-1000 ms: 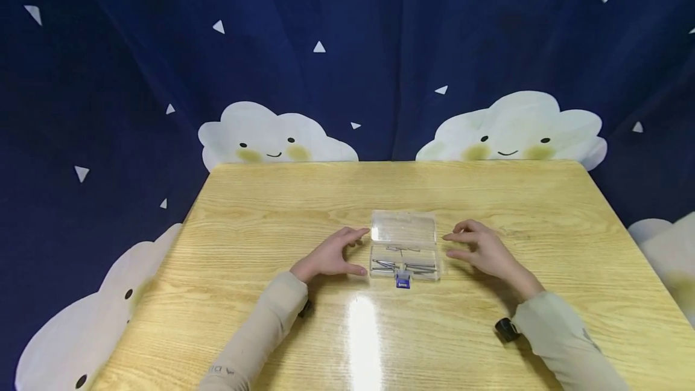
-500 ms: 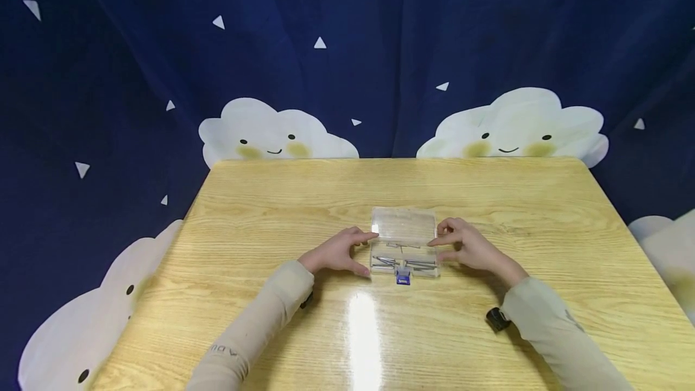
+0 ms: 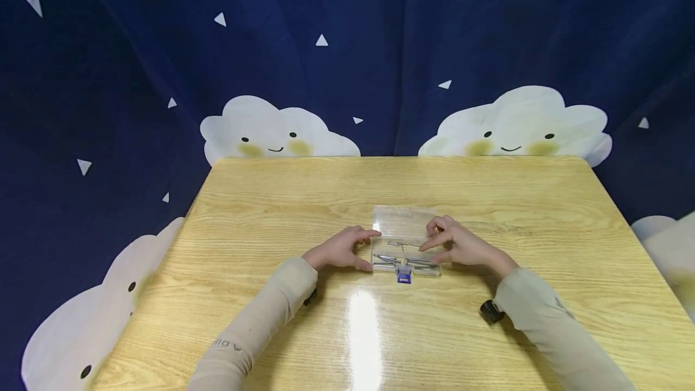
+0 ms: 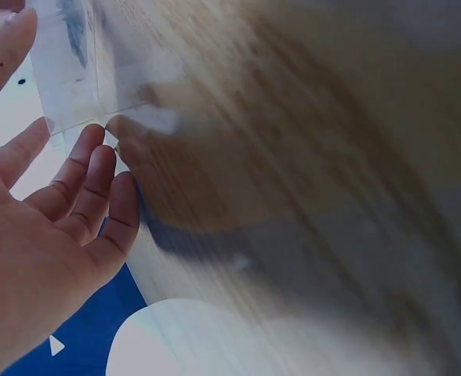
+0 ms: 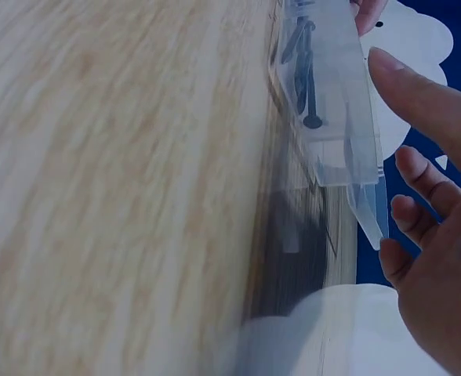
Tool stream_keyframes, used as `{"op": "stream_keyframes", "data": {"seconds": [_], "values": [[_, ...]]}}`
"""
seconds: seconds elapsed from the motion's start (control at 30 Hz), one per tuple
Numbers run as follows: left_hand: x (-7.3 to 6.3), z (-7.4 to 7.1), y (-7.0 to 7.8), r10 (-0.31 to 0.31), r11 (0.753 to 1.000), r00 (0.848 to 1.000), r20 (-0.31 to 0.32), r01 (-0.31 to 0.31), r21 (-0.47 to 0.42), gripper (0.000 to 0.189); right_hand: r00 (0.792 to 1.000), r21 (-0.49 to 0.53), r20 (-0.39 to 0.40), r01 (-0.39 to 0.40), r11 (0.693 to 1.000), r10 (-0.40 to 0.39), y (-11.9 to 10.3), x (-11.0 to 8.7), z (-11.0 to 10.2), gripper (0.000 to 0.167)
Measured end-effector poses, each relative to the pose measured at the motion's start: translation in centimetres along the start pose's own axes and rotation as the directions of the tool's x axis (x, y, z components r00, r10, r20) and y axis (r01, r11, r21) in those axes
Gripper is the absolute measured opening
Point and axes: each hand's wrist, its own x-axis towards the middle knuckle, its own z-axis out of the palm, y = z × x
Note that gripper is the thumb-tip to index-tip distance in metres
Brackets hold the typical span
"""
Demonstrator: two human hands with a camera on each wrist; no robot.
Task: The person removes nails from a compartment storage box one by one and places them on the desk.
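The open clear box (image 3: 399, 235) sits on the worktop (image 3: 293, 198), metal nails (image 5: 312, 102) inside, between the left hand (image 3: 341, 249), fingers spread wide, and the right hand (image 3: 460, 245), fingers parted, apparently empty. A nudge (the walls look shallow) could tip it, scattering nails.

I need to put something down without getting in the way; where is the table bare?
The wooden table is bare behind the open clear case, toward the navy curtain; between the left hand and the table's left edge; between the right hand and the right edge; and in front, between both sleeves. It's crowded at the case, hands at both ends.
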Motion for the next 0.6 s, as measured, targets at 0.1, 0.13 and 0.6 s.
{"op": "stream_keyframes", "data": {"seconds": [0.1,0.13,0.6], "values": [[0.2,0.0,-0.1,0.008,1.000,1.000,-0.005,-0.008,0.001,0.074,1.000,0.033,0.025,-0.014,0.999,0.013,0.0,0.3,0.1,0.027],[0.2,0.0,-0.1,0.009,1.000,1.000,-0.006,-0.009,0.001,0.074,0.999,0.039,0.031,-0.013,0.999,0.011,-0.1,0.4,0.2,0.027],[0.7,0.0,-0.1,0.015,1.000,1.000,-0.015,-0.015,-0.009,0.071,0.995,0.004,0.097,0.026,1.000,-0.027,-0.6,1.4,1.1,0.029]]}}
